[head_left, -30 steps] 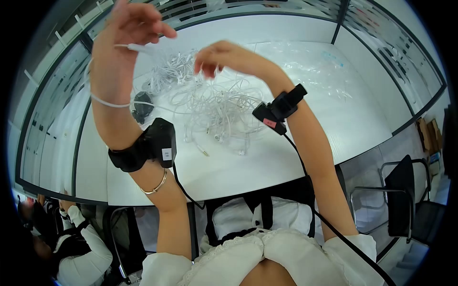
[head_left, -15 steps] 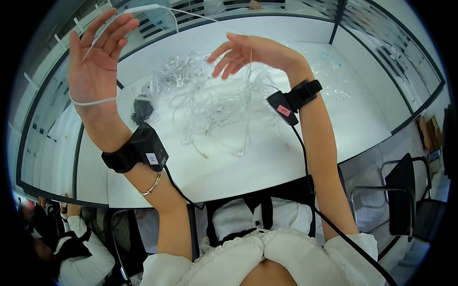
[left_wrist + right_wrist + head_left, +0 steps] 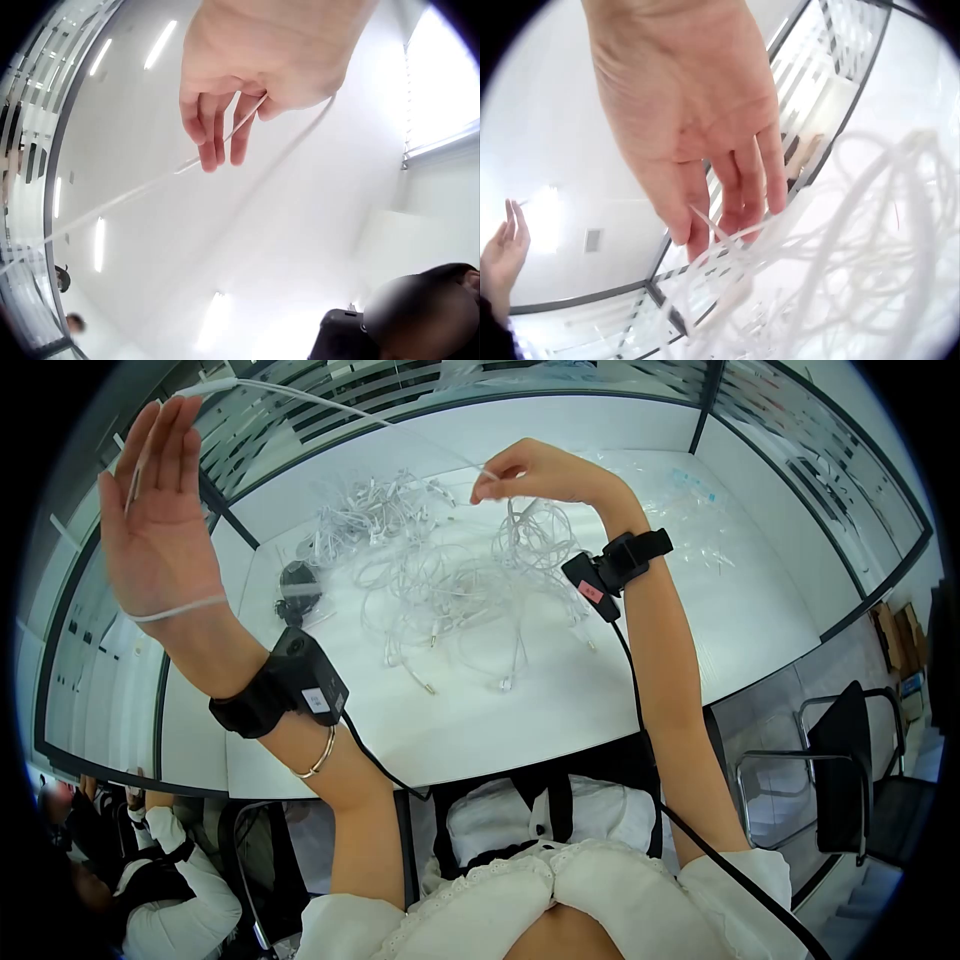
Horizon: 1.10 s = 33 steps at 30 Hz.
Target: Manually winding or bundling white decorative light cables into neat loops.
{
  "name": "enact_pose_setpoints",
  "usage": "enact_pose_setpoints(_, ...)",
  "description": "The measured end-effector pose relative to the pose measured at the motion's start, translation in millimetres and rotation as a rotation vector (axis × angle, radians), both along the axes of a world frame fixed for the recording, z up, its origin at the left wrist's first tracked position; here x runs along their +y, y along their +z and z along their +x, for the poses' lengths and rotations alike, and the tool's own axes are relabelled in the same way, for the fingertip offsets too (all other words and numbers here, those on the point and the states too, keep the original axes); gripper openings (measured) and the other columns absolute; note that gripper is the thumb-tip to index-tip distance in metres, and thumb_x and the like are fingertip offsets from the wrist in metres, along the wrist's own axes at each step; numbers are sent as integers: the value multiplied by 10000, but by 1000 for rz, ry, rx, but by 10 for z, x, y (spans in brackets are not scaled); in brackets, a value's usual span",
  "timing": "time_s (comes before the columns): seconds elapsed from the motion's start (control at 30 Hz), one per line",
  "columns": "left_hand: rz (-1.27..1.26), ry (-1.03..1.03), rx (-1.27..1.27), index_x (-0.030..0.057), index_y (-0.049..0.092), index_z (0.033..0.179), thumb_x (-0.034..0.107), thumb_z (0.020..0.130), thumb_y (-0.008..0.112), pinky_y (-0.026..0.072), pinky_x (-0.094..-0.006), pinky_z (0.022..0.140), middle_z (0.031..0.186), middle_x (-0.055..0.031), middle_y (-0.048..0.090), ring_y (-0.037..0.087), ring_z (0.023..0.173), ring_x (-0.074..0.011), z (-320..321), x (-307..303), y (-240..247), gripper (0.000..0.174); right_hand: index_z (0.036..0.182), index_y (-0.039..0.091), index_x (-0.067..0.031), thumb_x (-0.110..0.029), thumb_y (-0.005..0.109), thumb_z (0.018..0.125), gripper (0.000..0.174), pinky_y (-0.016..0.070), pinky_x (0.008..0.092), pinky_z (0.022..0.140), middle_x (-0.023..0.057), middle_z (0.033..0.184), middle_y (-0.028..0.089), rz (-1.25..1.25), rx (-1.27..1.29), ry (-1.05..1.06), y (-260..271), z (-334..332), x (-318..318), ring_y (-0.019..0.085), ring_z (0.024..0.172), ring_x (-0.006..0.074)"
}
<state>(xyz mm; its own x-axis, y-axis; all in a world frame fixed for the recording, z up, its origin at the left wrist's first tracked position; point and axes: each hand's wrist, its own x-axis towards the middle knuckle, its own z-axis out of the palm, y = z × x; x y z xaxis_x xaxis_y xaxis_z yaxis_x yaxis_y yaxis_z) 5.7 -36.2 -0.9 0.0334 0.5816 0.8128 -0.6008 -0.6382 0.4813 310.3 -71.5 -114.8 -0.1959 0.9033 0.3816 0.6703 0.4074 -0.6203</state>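
Observation:
My left hand (image 3: 165, 525) is raised at the far left, palm showing and fingers straight. A white earphone cable (image 3: 330, 405) loops round it, crossing the base of the palm and running between thumb and fingers. From there it stretches to my right hand (image 3: 545, 472), whose thumb and forefinger pinch it. In the right wrist view, the cable (image 3: 707, 220) passes between those fingertips. A loose bunch of white cable (image 3: 535, 535) hangs below the right hand, over a tangle of white cables (image 3: 430, 595) on the table. Gold-tipped plugs (image 3: 430, 687) stick out from this tangle.
A denser pile of white earphones (image 3: 370, 510) lies at the back left, with a black object (image 3: 298, 585) beside it. Clear plastic bags (image 3: 665, 510) lie at the back right. Partition panels (image 3: 600, 422) edge the white table (image 3: 620, 690). A black chair (image 3: 840, 770) stands right.
My left hand has swung outward to the left and its fingers have straightened. My right hand has moved right and now pinches the cable, which has been drawn out between both hands.

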Motion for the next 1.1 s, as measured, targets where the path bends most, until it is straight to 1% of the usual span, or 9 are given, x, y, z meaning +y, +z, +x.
enact_pose_setpoints(0.17,164,30,254,-92,531,1118,253,964,317,354,-345,1001,1174,-229,551,521,1134,-300,-152,255,-39,435,834,714,-44,-406,544,885,403,418,223,610,16,615,510,18,-77,-399,329,53,-283,509,589,84)
enact_pose_setpoints(0.3,127,107,478,-30,615,972,282,942,365,396,-312,891,1025,-157,648,626,941,-236,-24,339,-138,400,871,713,-59,-456,477,914,464,440,231,594,13,633,541,300,429,-11,602,-129,-533,534,594,90)
enact_pose_setpoints(0.37,108,34,608,-37,599,980,243,944,358,400,-307,876,1053,-158,635,615,930,-231,72,353,-186,371,883,711,-59,-473,448,925,492,469,232,610,35,711,618,343,356,-80,625,-190,-521,576,630,107)
enact_pose_setpoints(0.57,10,105,571,-8,622,944,289,926,397,397,-272,825,1021,-137,653,636,853,-201,289,297,-214,373,855,706,-44,-487,452,918,515,465,220,613,37,725,649,37,146,-255,476,-47,-457,596,623,104)
enact_pose_setpoints(0.7,-4,151,465,-7,608,987,284,929,396,399,-282,830,1056,-146,643,637,892,-215,264,355,-234,365,823,704,-59,-498,455,912,512,453,213,614,37,699,648,187,337,-189,519,-70,-493,599,614,100)
enact_pose_setpoints(0.83,-49,209,256,-17,584,1037,241,936,388,405,-294,842,1099,-162,622,624,942,-238,182,404,-241,339,807,700,-52,-504,457,908,523,464,217,624,39,706,647,104,151,-353,427,72,-440,602,624,104)
enact_pose_setpoints(0.97,-42,171,202,-20,587,1025,220,936,386,398,-293,869,1126,-171,609,606,994,-253,95,511,-269,325,811,673,-63,-430,413,945,469,478,247,696,65,810,657,255,552,-15,500,76,-498,619,723,130)
enact_pose_setpoints(1.0,-49,144,206,-19,588,1024,217,936,386,396,-290,873,1130,-171,608,604,997,-253,101,524,-278,323,766,608,-76,-372,381,966,423,464,252,706,52,779,628,279,470,-171,567,-110,-566,589,693,129)
enact_pose_setpoints(1.1,-40,148,208,-12,602,993,221,923,376,400,-291,851,1071,-171,630,630,938,-257,153,502,-275,333,842,632,-15,-424,423,948,471,488,260,733,91,841,665,268,716,-106,610,-133,-483,630,829,159)
